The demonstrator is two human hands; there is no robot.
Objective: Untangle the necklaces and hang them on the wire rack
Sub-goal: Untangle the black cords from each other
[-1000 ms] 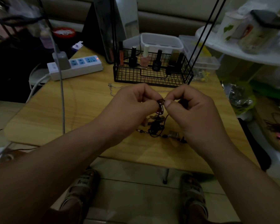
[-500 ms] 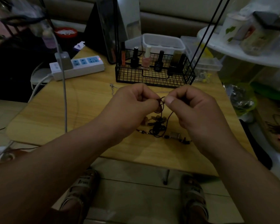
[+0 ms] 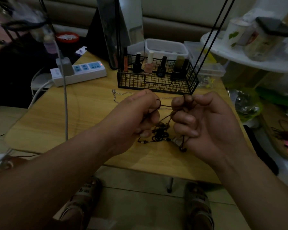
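**Dark cord pulled level between two hands**

Holding a dark cord necklace [image 3: 165,106] above the wooden table [image 3: 73,113], with a short stretch drawn level from one hand to the other. Gripping it on one side with the left hand [image 3: 136,117], fingers curled in and a small loop of cord showing at the forefinger. Pinching it on the other side with the right hand [image 3: 206,123] between thumb and forefinger, palm turned toward the camera, the other fingers curled. Trailing more strands from both hands down to a tangle [image 3: 160,136] of dark cords and small beads on the table, directly below and between the hands.

Just beyond the knuckles, lying loose on the wood: a silver chain [image 3: 116,95], partly hidden by the left hand. Behind that, near the far edge: a black wire rack [image 3: 156,82] holding several nail polish bottles [image 3: 161,68] upright, with two thin black rods [image 3: 211,35] rising from its right corner out of view. Left of the rack, a white power strip [image 3: 83,72] with a plug in it; behind the rack, a white plastic box [image 3: 166,47]. Below the near table edge, on the floor: two sandals [image 3: 85,196].
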